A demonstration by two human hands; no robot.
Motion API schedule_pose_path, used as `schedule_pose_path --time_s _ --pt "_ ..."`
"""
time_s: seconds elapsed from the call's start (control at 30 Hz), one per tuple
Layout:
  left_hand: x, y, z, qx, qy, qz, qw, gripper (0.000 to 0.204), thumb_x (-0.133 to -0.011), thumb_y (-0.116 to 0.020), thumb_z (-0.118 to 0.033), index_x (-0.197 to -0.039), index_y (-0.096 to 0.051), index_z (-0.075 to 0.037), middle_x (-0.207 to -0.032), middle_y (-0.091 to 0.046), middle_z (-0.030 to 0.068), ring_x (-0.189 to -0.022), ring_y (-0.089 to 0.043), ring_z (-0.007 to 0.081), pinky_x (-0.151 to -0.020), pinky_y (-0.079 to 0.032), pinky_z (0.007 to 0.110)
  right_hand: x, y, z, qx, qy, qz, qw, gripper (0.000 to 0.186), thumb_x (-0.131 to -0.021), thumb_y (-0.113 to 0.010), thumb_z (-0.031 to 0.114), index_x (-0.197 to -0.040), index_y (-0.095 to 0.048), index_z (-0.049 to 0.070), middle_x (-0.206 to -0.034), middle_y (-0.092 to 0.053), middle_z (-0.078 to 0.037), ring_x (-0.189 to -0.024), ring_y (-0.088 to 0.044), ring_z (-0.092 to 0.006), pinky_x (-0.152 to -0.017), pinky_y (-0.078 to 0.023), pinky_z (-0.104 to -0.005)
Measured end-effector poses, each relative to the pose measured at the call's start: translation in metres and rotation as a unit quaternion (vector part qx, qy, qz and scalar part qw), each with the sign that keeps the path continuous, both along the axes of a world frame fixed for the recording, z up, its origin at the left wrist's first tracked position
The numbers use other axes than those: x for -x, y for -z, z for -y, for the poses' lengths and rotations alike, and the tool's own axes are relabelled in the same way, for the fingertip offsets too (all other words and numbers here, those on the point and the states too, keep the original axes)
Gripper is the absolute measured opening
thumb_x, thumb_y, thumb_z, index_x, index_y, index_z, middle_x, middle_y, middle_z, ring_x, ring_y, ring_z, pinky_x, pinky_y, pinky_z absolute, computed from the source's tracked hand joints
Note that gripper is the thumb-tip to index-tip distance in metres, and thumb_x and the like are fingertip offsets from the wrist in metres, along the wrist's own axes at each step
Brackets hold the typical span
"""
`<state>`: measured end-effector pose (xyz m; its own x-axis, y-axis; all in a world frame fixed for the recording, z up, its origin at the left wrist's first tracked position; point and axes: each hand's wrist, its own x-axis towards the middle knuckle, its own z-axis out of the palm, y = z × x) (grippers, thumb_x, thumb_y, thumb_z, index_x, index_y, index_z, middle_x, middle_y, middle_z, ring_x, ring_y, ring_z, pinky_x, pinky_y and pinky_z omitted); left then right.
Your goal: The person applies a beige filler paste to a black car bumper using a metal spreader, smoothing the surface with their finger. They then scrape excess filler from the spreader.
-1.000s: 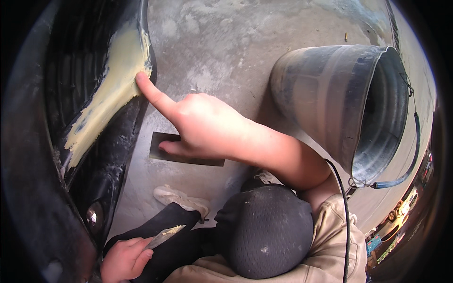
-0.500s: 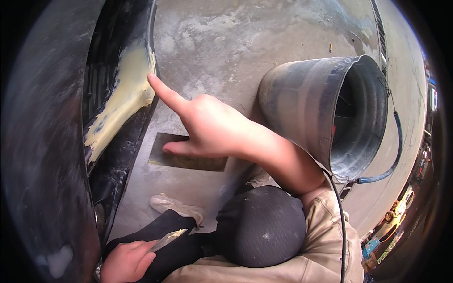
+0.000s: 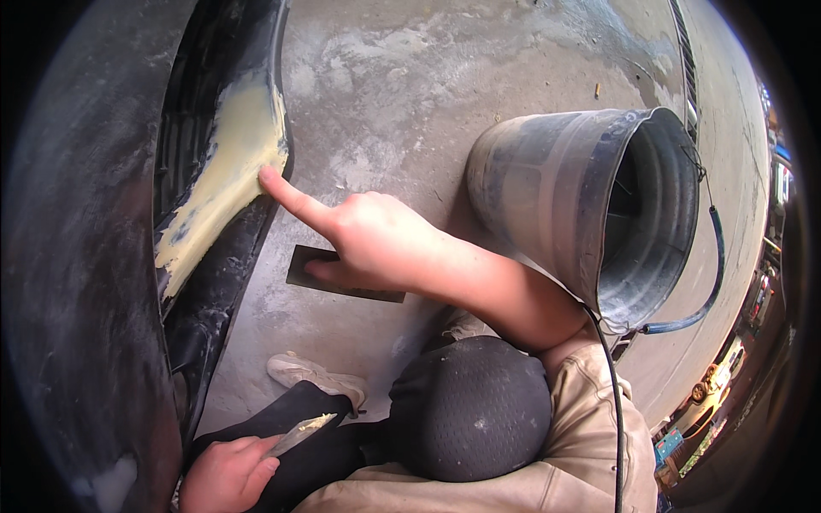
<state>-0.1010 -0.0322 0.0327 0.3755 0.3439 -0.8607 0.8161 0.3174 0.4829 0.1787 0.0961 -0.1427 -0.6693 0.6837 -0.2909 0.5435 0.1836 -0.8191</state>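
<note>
Head view: left grip (image 3: 229,474) clamped on a knife (image 3: 295,434), low at left; right grip (image 3: 376,239) closed on a dark plate (image 3: 299,261), index finger (image 3: 298,203) at the edge of yellow putty (image 3: 229,158) on the black panel (image 3: 224,265), upper left.

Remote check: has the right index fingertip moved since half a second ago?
Yes: the right fingertip has moved down the cream paste's edge, from above its bend to just below it.
</note>
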Motion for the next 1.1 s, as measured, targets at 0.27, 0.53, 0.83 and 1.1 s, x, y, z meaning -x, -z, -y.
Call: schedule_pose_path --time_s 0.27,0.53,0.83,1.1 --pt "-0.003 0.001 0.002 -0.026 0.010 0.013 1.000 0.017 -0.093 -0.062 -0.013 -0.082 -0.065 0.000 -0.072 -0.064 0.0148 -0.061 -0.065 0.0322 -0.057 -0.051 0.039 -0.005 0.007 0.015 -0.031 -0.003 -0.008 0.999 0.106 -0.084 -0.076 0.024 -0.166 -0.010 0.019 -0.061 -0.062 -0.020 -0.057 -0.064 -0.0408 -0.060 -0.054 -0.0501" --pt "-0.010 0.000 0.005 0.009 -0.013 -0.032 0.999 0.019 -0.096 -0.059 -0.013 -0.083 -0.065 0.000 -0.071 -0.065 0.0113 -0.059 -0.066 0.0256 -0.057 -0.051 0.036 -0.013 0.016 -0.009 0.021 0.080 -0.086 0.993 0.115 -0.080 -0.080 0.025 -0.165 -0.004 0.008 -0.068 -0.064 -0.025 -0.066 -0.066 -0.0428 -0.069 -0.055 -0.0490" --pt "-0.005 0.003 0.007 0.013 -0.012 -0.025 1.000 0.018 -0.096 -0.057 -0.010 -0.082 -0.064 -0.001 -0.070 -0.064 0.0107 -0.058 -0.065 0.0248 -0.057 -0.051 0.035 -0.002 0.024 -0.001 0.015 0.079 -0.122 0.989 0.115 -0.080 -0.082 0.023 -0.165 -0.006 0.010 -0.064 -0.063 -0.020 -0.061 -0.065 -0.0386 -0.067 -0.055 -0.0456" --pt "-0.010 0.006 0.001 0.011 -0.006 -0.022 1.000 0.019 -0.096 -0.057 -0.011 -0.082 -0.064 -0.001 -0.070 -0.063 0.0103 -0.059 -0.065 0.0248 -0.057 -0.051 0.035 -0.011 0.011 -0.001 0.016 0.069 -0.093 0.993 0.107 -0.080 -0.079 0.027 -0.163 -0.016 0.006 -0.071 -0.066 -0.024 -0.071 -0.068 -0.0440 -0.072 -0.057 -0.0485"
